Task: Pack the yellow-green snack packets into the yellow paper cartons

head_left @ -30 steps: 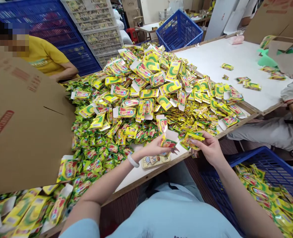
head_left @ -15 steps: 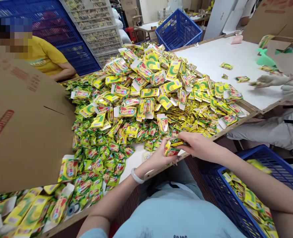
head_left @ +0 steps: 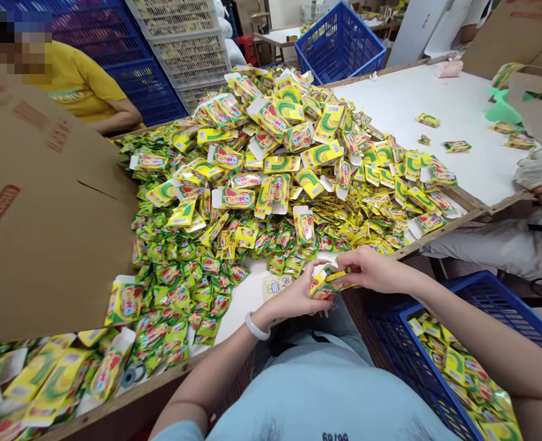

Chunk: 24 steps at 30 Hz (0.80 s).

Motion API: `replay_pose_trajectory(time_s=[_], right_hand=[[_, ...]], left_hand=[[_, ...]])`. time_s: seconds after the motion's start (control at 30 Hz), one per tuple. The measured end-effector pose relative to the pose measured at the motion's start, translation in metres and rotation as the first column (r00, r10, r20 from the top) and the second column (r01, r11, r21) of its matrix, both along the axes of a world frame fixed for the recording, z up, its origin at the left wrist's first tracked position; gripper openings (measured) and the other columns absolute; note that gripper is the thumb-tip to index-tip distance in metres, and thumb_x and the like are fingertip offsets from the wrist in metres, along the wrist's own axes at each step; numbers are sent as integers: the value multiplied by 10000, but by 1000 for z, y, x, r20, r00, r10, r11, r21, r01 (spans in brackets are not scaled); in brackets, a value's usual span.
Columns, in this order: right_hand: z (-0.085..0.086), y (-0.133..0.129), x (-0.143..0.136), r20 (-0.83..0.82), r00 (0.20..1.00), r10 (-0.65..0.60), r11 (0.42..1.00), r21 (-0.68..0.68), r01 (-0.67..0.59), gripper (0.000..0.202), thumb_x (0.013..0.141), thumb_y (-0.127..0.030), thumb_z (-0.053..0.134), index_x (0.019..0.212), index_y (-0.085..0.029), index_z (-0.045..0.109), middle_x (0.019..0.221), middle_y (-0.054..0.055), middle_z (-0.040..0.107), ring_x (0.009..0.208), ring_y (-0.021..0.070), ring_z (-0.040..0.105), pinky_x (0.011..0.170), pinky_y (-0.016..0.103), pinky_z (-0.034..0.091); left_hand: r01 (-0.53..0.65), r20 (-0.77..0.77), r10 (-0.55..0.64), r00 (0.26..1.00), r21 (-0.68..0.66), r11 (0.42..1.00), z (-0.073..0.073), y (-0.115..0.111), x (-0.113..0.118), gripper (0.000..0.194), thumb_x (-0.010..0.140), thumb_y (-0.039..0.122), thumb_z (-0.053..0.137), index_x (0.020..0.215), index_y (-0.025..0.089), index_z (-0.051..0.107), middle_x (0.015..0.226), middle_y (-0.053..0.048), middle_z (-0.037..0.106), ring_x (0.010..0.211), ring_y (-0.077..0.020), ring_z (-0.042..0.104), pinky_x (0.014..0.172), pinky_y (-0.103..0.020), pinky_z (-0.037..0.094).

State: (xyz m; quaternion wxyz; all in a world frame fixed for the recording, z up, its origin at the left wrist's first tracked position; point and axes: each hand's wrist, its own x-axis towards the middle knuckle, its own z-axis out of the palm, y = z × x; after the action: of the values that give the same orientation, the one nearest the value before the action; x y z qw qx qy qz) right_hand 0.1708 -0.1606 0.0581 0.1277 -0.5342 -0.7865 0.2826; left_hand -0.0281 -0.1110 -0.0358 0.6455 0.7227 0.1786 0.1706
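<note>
My left hand, with a pale bangle at the wrist, is wrapped round a small yellow and red box whose white flap stands up at the open top. Close against it on the right, my right hand pinches a yellow packet at the box's opening. Both hands are over the table's near edge. Beyond them rises a heap of open-flapped boxes, with green packets to the left and yellow packets on the right.
A blue crate of filled boxes stands at the lower right. Brown cardboard blocks the left side. A person in a yellow shirt sits behind it. Another person's gloved hand is at the right table. An empty blue crate is tilted at the back.
The held box now has its opening and white flap facing up, with the yellow packet at its mouth. The view has shifted slightly. The other person's gloved hands have drawn back to the right.
</note>
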Motion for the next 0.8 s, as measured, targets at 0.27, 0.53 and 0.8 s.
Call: replay_pose_trajectory(time_s=[0.27, 0.53, 0.8], right_hand=[[-17, -4, -4, -224, 946, -236, 958, -217, 188, 239, 886, -370, 635, 1009, -170, 674, 630, -25, 627, 445, 102, 522, 452, 213, 353], [-8, -7, 13, -252, 966, -57, 907, -418, -56, 295, 950, -375, 525, 991, -150, 711, 574, -39, 584, 388, 83, 523, 410, 191, 404], [27, 1, 64, -340, 866, -366, 927, -57, 370, 289, 822, -435, 731, 838, -148, 708, 709, 0, 707, 452, 78, 579, 422, 194, 457]], left_hand=[[-16, 24, 19, 1000, -113, 993, -1, 2, 0, 964, 739, 317, 806, 1530, 258, 259, 1471, -130, 461, 1238, -290, 563, 1047, -449, 475], [-26, 22, 27, 999, -24, 999, -1, 5, 12, 974, 720, 287, 804, 1538, 221, 280, 1455, -130, 492, 1301, -328, 529, 1092, -421, 455], [-157, 197, 110, 974, 243, 957, 25, 26, 63, 1051, 818, 430, 764, 1595, 261, 76, 1606, -175, 299, 1483, -337, 336, 1217, -519, 266]])
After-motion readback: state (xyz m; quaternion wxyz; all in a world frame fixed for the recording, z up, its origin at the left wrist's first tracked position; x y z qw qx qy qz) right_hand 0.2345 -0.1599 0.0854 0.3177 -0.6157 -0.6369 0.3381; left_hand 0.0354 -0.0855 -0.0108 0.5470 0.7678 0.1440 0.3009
